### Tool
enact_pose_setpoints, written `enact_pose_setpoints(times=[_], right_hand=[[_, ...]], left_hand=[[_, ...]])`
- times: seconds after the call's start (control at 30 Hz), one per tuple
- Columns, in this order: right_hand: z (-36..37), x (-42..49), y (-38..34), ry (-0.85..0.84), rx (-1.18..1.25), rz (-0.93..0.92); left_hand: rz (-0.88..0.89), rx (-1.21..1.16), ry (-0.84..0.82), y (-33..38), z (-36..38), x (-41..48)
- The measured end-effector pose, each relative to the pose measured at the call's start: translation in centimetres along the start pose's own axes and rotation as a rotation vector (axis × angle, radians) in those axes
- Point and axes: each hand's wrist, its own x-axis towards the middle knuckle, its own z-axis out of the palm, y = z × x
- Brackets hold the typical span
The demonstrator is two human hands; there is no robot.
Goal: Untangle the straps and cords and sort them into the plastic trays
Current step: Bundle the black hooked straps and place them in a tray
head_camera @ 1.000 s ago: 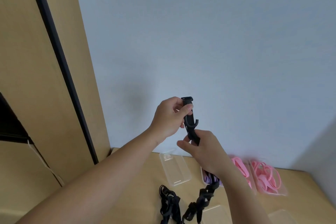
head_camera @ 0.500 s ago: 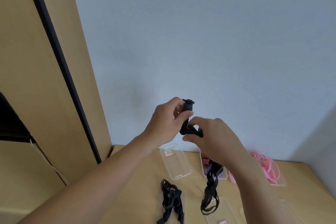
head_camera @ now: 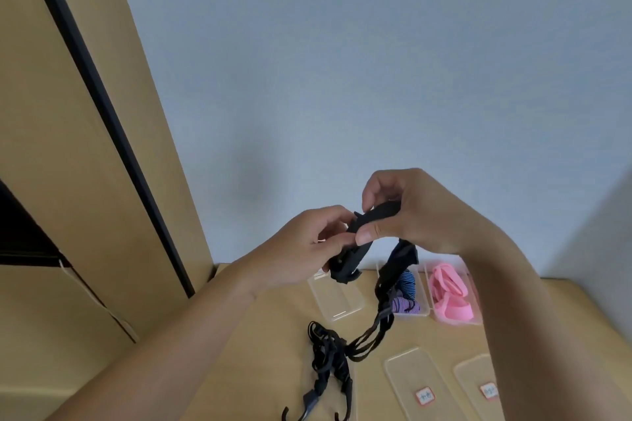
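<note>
1. Tabletop (head_camera: 273, 335): pale wood, filled the view from 4 to 7 o'clock and carried the trays and a loose tangle.
2. Left hand (head_camera: 304, 249) and right hand (head_camera: 424, 212): raised above the table, close together, each clamped by thumb and fingers on one black strap (head_camera: 376, 212).
3. Black strap: kept clear of the table between the hands. Ran its long axis from 7 o'clock at the left hand, beside an apparent plastic fitting, up to 1 o'clock at the right hand. Dropped a tail from under the right hand toward 7 o'clock, into the black tangle (head_camera: 328, 355) on the table; judged not yet free.
4. Step in hand, as judged: working this strap out of the tangle. Called for a firm left pinch at the fitting end, slack fed along by the right hand, and a gentle lift of the tail rather than a yank, to avoid tightening the knot below.
5. Trays at 6 o'clock of the hands, side by side toward 3 o'clock: clear tray (head_camera: 338, 301), striped-strap tray (head_camera: 425, 294), pink-strap tray (head_camera: 456, 322).
6. Labelled clear pieces (head_camera: 415, 383): at 5 o'clock, print too small to read.
</note>
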Motion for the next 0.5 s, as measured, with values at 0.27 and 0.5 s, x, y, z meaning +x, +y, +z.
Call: enact_pose_setpoints(times=[0.27, 0.5], right_hand=[[1.0, 1.2, 1.9, -0.007, 0.371, -0.004], [6.8, 0.7, 3.2, 0.15, 0.625, 0.095]], left_hand=[[-0.018, -0.457, -0.18, -0.3, 0.7, -1.7], [-0.022, -0.763, -0.089, -1.2, 2.1, -1.1]])
